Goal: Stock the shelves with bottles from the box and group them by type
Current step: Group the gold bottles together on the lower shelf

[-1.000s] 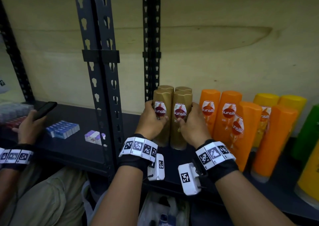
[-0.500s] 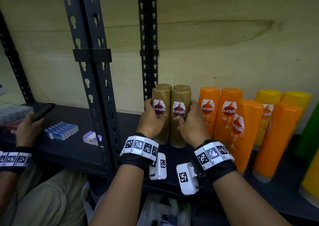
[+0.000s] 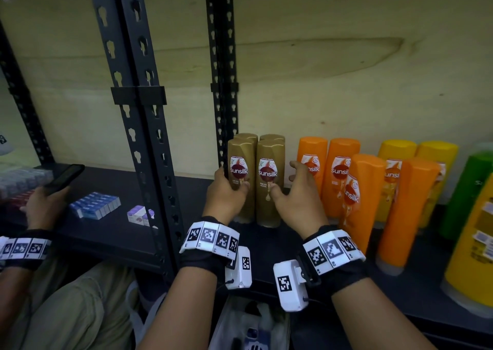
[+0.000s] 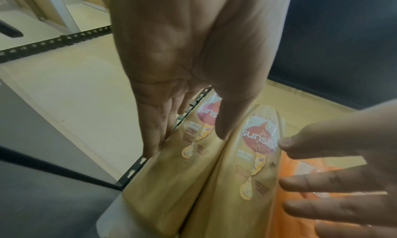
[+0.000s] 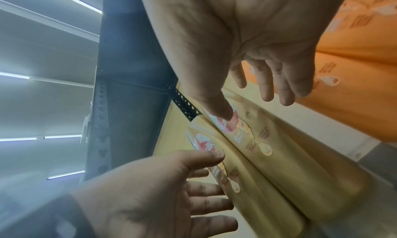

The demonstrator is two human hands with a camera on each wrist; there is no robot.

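Four gold Sunsilk bottles stand upright in a tight block on the dark shelf [image 3: 266,245]; the front pair are the left gold bottle [image 3: 241,157] [image 4: 171,182] and the right gold bottle [image 3: 270,157] [image 5: 279,156]. My left hand [image 3: 232,181] [image 4: 187,144] lies with straight fingers along the left bottle's side and its thumb on the front. My right hand [image 3: 282,181] [image 5: 253,105] has its fingers spread off the right bottle; only the thumb touches the label. Neither bottle is lifted.
Orange bottles [image 3: 341,178] stand just right of the gold ones, then yellow bottles [image 3: 397,152] and a green bottle [image 3: 469,189]. A black upright post [image 3: 138,136] rises on the left. Beyond it, another person's hand holds a phone [image 3: 64,176] near small boxes [image 3: 94,205]. A bag [image 3: 253,328] sits below the shelf.
My right hand has let go of the right gold bottle and spread its fingers. My left hand's grip has loosened to straight fingers. The gold bottles stay put.
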